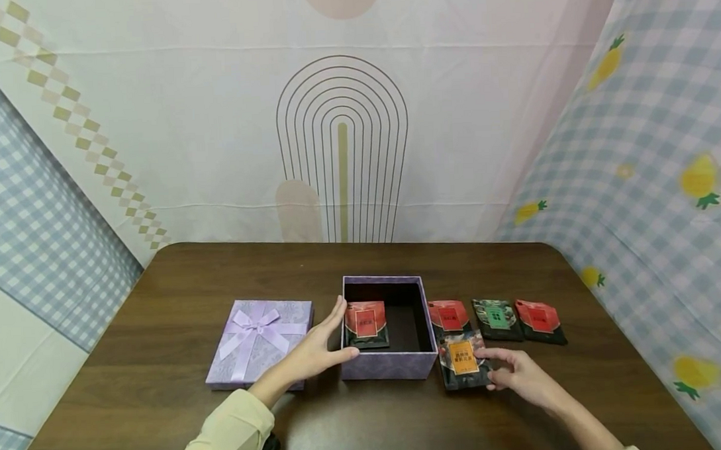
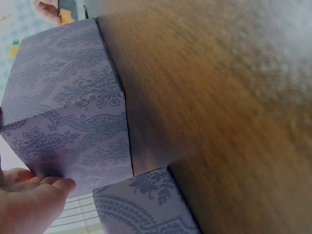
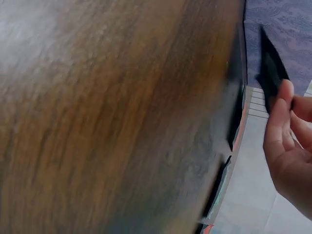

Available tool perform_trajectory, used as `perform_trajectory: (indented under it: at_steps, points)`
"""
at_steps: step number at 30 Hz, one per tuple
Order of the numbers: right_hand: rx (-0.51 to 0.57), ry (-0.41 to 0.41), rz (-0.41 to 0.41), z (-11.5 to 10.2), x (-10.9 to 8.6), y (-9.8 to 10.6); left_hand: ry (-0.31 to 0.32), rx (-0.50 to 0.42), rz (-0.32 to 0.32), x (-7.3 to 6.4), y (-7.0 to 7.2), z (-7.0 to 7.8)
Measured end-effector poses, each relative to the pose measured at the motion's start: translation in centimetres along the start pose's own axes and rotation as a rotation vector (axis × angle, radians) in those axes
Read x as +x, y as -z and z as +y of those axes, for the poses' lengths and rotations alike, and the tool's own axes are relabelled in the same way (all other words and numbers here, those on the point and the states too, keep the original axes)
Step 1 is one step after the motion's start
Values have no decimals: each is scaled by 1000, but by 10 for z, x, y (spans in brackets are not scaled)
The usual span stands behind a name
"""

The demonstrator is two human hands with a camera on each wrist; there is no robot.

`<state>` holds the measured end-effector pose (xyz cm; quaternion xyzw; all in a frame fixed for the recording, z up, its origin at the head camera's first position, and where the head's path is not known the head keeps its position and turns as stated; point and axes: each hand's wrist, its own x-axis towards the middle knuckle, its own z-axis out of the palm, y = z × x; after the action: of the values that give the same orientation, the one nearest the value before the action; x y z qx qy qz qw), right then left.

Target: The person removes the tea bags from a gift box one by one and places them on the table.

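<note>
on a dark wooden table (image 1: 367,423), an uncovered purple box (image 1: 389,367) is taken as the landmark. its left wall is touched by the left hand (image 1: 314,349), whose fingers are held nearly straight, with the thumb spread apart at the front left corner; nothing is gripped by it. a yellow sleeve (image 1: 230,431) is worn on that arm.

just to the right of the box, near its front corner, an orange-labelled packet (image 1: 462,360) is pinched by its right edge between the thumb and fingers of the right hand (image 1: 521,376). in the right wrist view this packet is seen edge-on, tilted and held clear of the table.

inside the box, in its left half, a red packet (image 1: 366,324) is contained. right beside the box's right wall, a second red packet (image 1: 449,314) is partly covered from the head view by the pinched one. farther right of the box, a green-labelled packet (image 1: 497,319) is placed, and beyond it a third red packet (image 1: 541,321).

left of the box, near but apart, a patterned purple lid (image 1: 295,313) is laid, topped by a lilac ribbon bow (image 1: 257,328). behind the box, a pale printed cloth (image 1: 214,124) is hung.
</note>
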<state>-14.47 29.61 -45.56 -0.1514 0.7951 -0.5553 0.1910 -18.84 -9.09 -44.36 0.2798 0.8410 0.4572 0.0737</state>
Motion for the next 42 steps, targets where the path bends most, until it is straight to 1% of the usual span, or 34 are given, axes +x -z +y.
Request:
perform_trajectory:
  at_steps: [3,4,7,9,13,16,21,27,29,31,34,36,39,42]
  points:
    - [-93,-31,-13,1,0,-1,-5,3,3,0,0,0]
    - [-128,-68,4,1,1,-2,-3,4,3,0,0,-1]
    - [-220,-102,26,-1,2,-5,1,7,2,1,0,-1]
    - [-266,-114,25,-2,3,-5,5,8,3,1,0,-1]
    - [-403,-121,1,-4,6,-4,-2,4,2,1,1,0]
    - [-471,-135,3,-7,6,-3,-9,2,1,2,1,1]
    - [-469,-166,22,-10,2,-5,-7,1,2,2,1,1]
    - [-501,-187,15,-9,-3,-3,-6,6,0,1,0,0]
    - [-509,-171,18,-10,-3,-3,-5,7,0,1,0,0]
    - [-516,-139,40,-11,-3,-4,-4,9,1,0,0,0]
    - [-532,-97,94,-15,2,-7,-4,11,3,0,0,0]
    - [-532,-89,139,-19,7,-10,0,15,4,0,1,0]
    - [-511,-81,186,-25,14,-14,2,17,2,0,0,0]
    - [-500,-40,237,-32,21,-19,3,18,2,-1,0,0]
